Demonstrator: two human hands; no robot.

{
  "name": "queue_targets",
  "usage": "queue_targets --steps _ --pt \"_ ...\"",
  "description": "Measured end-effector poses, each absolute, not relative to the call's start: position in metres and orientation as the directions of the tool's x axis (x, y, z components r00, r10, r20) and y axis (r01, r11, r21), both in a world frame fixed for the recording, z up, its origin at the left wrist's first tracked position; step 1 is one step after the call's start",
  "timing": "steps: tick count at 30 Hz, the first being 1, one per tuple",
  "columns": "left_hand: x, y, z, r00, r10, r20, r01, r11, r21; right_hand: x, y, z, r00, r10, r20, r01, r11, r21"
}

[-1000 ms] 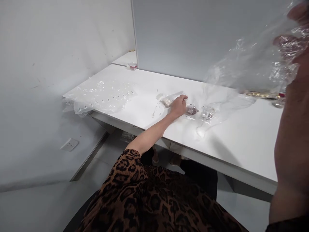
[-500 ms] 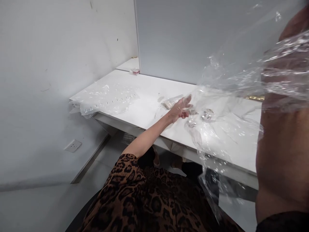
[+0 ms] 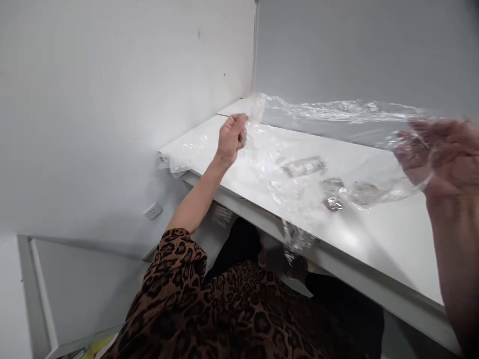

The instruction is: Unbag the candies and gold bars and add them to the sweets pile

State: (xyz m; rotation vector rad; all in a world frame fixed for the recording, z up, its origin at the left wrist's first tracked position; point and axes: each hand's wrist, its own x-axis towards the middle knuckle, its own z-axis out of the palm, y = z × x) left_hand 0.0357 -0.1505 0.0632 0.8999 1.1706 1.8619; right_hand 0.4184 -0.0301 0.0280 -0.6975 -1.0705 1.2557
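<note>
A large transparent plastic bag point(image 3: 337, 110) is stretched across the white table between my two hands. My left hand point(image 3: 232, 137) is closed in a pinch on its left edge. At the right, my right hand point(image 3: 441, 154) grips the other side, its blurred fingers partly covered by the film. Below the bag, a small transparent packet point(image 3: 305, 167) lies on the table. Several small wrapped items point(image 3: 333, 194) show through the film nearer the front; their kind cannot be made out. A crumpled part of the plastic droops over the front edge.
The white table point(image 3: 392, 249) stands against a grey panel point(image 3: 355, 50) and a white wall point(image 3: 112, 75). More plastic film point(image 3: 175, 162) lies at its left end, hanging over the corner. A wall socket point(image 3: 152, 211) sits below, and a wrapped packet point(image 3: 222, 214) is under the table.
My left hand has gone from open over the table to pinching the bag's edge, up and to the left. My right hand has lowered, and the bag is now spread wide. The view has shifted left.
</note>
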Motion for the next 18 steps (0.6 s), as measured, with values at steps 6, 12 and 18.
queue_targets --steps 6,12,18 --pt "-0.082 -0.147 0.087 -0.855 0.491 0.169 0.039 -0.264 0.964 0.361 -0.046 0.008 -0.149 0.988 0.034 -0.391 -0.027 -0.92" --pt "-0.167 -0.179 0.035 -0.988 0.147 -0.045 -0.039 0.042 0.998 0.367 -0.066 -0.031 -0.174 0.981 -0.084 -0.289 -0.132 -0.948" --pt "-0.162 -0.206 -0.014 -0.997 0.053 -0.053 -0.025 0.429 0.903 0.396 -0.069 -0.051 -0.126 0.988 -0.087 -0.26 -0.117 -0.958"
